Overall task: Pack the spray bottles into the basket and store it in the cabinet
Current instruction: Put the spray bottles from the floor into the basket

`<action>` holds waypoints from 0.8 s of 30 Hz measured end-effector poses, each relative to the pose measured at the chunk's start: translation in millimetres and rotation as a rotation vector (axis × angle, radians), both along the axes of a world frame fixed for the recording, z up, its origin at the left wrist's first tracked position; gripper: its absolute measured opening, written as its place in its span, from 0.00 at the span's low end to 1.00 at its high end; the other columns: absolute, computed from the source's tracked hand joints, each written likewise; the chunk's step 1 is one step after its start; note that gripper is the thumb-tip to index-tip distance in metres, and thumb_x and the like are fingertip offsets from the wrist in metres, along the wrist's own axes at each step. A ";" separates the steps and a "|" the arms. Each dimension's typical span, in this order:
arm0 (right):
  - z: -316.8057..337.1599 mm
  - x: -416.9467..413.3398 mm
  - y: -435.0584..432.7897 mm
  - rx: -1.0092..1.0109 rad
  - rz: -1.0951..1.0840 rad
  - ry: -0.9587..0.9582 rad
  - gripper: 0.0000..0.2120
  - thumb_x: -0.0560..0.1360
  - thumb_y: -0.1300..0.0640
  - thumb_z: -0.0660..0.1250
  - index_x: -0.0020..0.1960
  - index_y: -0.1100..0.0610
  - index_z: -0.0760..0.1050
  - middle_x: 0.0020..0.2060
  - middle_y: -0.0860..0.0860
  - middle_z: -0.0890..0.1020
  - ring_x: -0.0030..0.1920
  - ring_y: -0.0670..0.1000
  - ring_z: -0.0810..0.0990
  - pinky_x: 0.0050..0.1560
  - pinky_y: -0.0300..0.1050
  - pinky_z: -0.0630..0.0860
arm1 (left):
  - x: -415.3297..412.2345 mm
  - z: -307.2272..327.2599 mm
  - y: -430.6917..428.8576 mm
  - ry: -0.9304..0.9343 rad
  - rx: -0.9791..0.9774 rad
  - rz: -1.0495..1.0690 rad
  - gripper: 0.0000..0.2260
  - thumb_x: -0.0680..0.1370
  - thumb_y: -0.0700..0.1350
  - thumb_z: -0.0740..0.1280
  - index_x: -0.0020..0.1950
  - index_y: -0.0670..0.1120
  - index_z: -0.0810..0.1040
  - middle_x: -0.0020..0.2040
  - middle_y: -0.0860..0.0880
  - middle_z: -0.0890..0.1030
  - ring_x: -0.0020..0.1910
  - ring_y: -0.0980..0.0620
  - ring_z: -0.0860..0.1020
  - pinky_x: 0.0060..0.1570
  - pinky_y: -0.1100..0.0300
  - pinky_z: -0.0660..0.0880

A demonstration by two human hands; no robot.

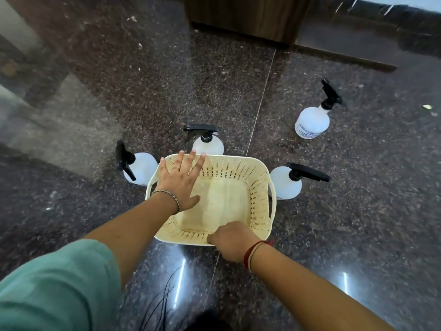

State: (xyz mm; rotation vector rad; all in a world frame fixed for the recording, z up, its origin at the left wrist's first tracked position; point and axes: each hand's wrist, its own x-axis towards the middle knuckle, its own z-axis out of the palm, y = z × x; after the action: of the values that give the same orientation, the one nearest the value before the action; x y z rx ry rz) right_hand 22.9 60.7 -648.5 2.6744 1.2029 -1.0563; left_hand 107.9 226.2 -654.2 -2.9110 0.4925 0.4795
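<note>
The left hand (177, 185), fingers spread, hides the basket's (261, 185) far-left rim and part of the bottle (208, 145) beyond it. The right hand (232, 241) is closed on the near rim, fingertips hidden.

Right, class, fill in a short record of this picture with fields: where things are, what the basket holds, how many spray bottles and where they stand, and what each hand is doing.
Setting: dark speckled stone floor, wooden cabinet at the far side
Basket: cream, perforated, empty inside
Spray bottles: four, all upright on the floor, none in the basket
Bottle positions: left bottle, far bottle, right bottle, distant bottle standing apart
Left hand: open, fingers spread over the basket
Right hand: closed on the basket's near rim
</note>
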 end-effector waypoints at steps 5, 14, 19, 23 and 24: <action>35.0 11.1 -24.9 0.314 -0.352 0.098 0.30 0.75 0.37 0.57 0.73 0.46 0.57 0.70 0.50 0.68 0.66 0.50 0.71 0.64 0.50 0.71 | -3.5 7.4 0.9 0.003 -0.046 0.031 0.44 0.73 0.60 0.60 0.73 0.48 0.30 0.78 0.47 0.43 0.76 0.45 0.45 0.70 0.36 0.49; 85.2 94.4 -187.5 0.156 -0.910 -0.329 0.31 0.70 0.46 0.68 0.70 0.51 0.64 0.65 0.59 0.68 0.64 0.60 0.69 0.66 0.55 0.67 | -11.8 0.7 3.2 -0.105 -0.037 -0.008 0.41 0.74 0.58 0.59 0.74 0.48 0.34 0.78 0.46 0.44 0.76 0.45 0.44 0.71 0.36 0.47; 51.3 98.1 -175.8 -0.113 -0.758 -0.145 0.10 0.74 0.56 0.67 0.52 0.55 0.70 0.44 0.58 0.81 0.41 0.57 0.77 0.40 0.49 0.75 | -13.3 -9.8 3.2 -0.078 -0.006 0.039 0.41 0.75 0.59 0.58 0.74 0.47 0.34 0.77 0.45 0.42 0.76 0.44 0.42 0.70 0.34 0.47; 38.0 96.7 -177.5 0.033 -0.817 -0.272 0.12 0.73 0.56 0.68 0.56 0.52 0.72 0.44 0.56 0.82 0.39 0.57 0.77 0.40 0.50 0.76 | -16.0 -11.9 4.5 -0.060 -0.019 0.047 0.41 0.74 0.58 0.59 0.74 0.48 0.34 0.78 0.46 0.42 0.76 0.45 0.42 0.69 0.33 0.48; 37.3 96.2 -177.6 0.049 -0.827 -0.250 0.15 0.73 0.55 0.68 0.59 0.50 0.72 0.46 0.55 0.82 0.43 0.58 0.79 0.42 0.50 0.76 | -16.2 -12.0 5.7 -0.057 -0.026 0.051 0.41 0.74 0.58 0.60 0.74 0.49 0.35 0.78 0.46 0.42 0.76 0.45 0.43 0.69 0.33 0.48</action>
State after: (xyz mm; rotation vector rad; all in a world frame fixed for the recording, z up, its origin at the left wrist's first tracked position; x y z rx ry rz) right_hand 119.2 -116.9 -611.2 3.2704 0.0444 -0.6698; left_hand 91.6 231.9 -666.2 -2.9593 0.4208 0.3988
